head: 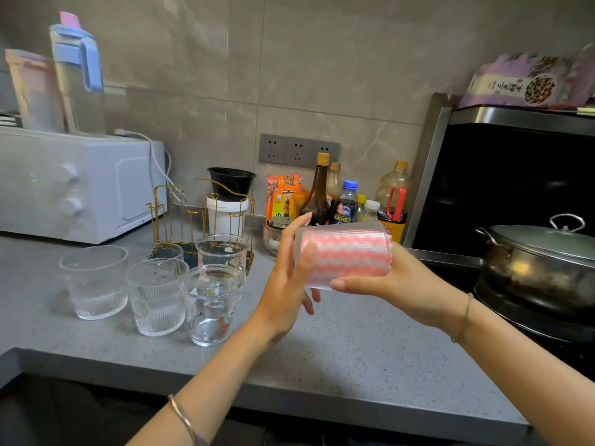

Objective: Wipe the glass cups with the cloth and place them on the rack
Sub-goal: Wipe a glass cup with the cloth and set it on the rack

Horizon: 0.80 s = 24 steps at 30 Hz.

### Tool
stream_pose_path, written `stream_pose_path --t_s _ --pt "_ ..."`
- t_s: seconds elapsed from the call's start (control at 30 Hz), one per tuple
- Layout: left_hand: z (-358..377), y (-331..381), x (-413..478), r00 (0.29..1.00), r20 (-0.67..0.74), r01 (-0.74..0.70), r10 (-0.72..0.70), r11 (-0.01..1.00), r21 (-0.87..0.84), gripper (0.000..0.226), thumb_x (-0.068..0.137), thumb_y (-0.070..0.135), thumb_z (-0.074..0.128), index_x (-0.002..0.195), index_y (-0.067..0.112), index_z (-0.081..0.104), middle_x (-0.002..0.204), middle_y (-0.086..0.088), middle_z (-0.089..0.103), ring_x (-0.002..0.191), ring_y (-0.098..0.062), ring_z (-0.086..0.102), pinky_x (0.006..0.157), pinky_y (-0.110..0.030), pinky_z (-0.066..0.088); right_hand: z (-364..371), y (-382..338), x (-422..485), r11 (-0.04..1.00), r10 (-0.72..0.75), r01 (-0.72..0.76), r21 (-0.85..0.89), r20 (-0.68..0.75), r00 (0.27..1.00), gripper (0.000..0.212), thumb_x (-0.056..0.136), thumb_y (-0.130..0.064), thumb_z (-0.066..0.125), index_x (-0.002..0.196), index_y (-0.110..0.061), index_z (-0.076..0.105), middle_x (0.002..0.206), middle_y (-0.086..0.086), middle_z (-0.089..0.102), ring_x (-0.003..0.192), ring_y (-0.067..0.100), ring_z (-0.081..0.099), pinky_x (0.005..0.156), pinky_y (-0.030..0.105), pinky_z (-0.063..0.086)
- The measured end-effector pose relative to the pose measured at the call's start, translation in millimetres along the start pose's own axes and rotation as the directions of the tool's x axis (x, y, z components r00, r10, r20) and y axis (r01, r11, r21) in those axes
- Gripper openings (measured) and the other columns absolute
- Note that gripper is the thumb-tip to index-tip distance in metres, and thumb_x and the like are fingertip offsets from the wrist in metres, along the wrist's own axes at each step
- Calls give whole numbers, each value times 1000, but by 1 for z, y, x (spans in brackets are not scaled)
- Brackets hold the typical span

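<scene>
I hold a clear glass cup [338, 227] on its side above the grey counter [354, 355]. My left hand [283, 284] grips its left end, thumb and fingers curled round it. A pink-and-white cloth [347, 260] fills the inside of the cup. My right hand [402, 284] is at the cup's right end with the thumb outside the glass; its fingers are hidden behind the cloth. Several more glass cups [157, 297] stand upright at the left. Behind them is the gold wire rack [167, 207], with no cup hung on its posts.
A white microwave [64, 185] stands at the back left. Sauce bottles [322, 194] and a white tub [227, 215] with a black bowl on it line the wall. A lidded pot [541, 265] sits on the stove at the right.
</scene>
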<state>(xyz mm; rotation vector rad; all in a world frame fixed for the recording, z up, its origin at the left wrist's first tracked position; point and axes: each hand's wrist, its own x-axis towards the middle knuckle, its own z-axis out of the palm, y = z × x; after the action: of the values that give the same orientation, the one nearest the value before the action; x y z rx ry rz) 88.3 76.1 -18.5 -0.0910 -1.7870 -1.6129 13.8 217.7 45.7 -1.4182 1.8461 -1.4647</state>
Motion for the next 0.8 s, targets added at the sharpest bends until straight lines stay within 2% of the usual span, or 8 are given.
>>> stream_pose_path --t_s 0.1,0.2,0.27,0.37,0.47,0.53,0.63,0.8 --pt "1 9 3 965 32 261 -259 961 -94 76 75 75 32 142 38 34 133 0 52 101 -22 63 50 -30 54 2 0 -3 987 -15 17 -159 10 1000 41 75 -8 75 98 -36 56 86 -23 71 88 -8 66 71 6 48" --pt "0 16 4 903 97 430 -419 882 -194 82 74 80 45 134 25 50 116 -9 67 79 -15 71 52 -31 55 5 0 -3 970 -20 20 -243 3 1000 43 76 -13 75 98 -42 51 91 -27 64 86 -18 60 70 1 44" --pt "0 18 3 894 88 448 -440 867 -219 79 73 77 47 131 25 51 116 -9 67 80 -14 72 55 -30 55 6 1 -2 970 -2 3 -241 5 1000 43 77 -14 74 98 -42 50 92 -27 62 85 -20 59 69 1 44" --pt "3 14 3 920 -51 372 -388 908 -193 75 71 72 50 129 26 49 118 -9 63 93 -19 69 61 -30 57 9 3 -1 982 20 -16 -186 16 1000 45 75 -9 76 96 -40 51 88 -26 65 84 -18 61 67 3 45" --pt "3 7 3 968 -163 181 -191 981 -75 65 70 72 61 117 27 53 103 5 65 84 -5 69 64 -27 59 12 4 -1 998 56 -55 -37 42 998 48 75 5 72 95 -35 53 77 -27 70 79 -13 65 63 4 47" --pt "0 7 0 989 -149 -2 3 1000 13 52 72 63 58 107 24 53 90 16 66 81 0 67 61 -21 56 11 0 -3 994 75 -80 78 60 995 48 75 11 68 96 -30 54 78 -22 72 78 -7 67 63 7 49" --pt "-5 8 -3 970 -48 -236 240 968 87 60 77 62 60 115 18 44 99 30 57 94 3 62 70 -14 52 10 -6 -4 982 55 -76 173 123 991 47 73 3 67 108 -27 57 98 -13 73 95 4 68 72 13 52" --pt "-9 8 -2 985 48 -166 163 983 78 66 73 77 52 124 37 36 112 32 52 103 -5 62 64 -21 55 5 -11 -3 990 66 -79 119 113 991 41 80 2 64 107 -28 54 94 -18 73 92 0 68 71 10 50"
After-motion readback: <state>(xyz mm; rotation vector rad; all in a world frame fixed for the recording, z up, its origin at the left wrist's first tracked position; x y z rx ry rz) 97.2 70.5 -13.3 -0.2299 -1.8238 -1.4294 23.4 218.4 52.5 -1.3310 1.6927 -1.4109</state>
